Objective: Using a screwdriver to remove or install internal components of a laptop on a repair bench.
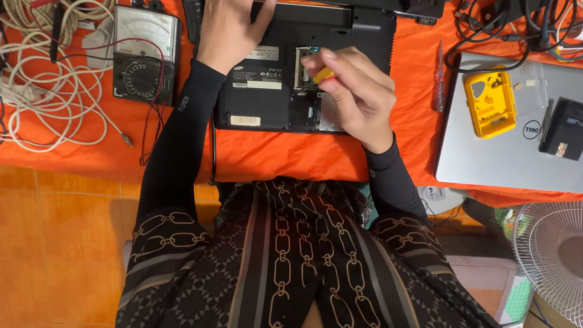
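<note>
Black laptop [285,67] near cloth edge [91,167]

sleeves: tight black, small white lettering near elbow | garment: black, tan chain-link print, grey stripes | hands: bare

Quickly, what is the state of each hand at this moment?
Left hand: open, resting flat on the upturned black laptop.
Right hand: closed, holding a small yellow-handled screwdriver, tip at the laptop's open compartment.

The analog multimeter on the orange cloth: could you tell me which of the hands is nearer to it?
Left. The left hand rests on the black laptop just beside the multimeter; the right hand holds a yellow screwdriver farther away.
</note>
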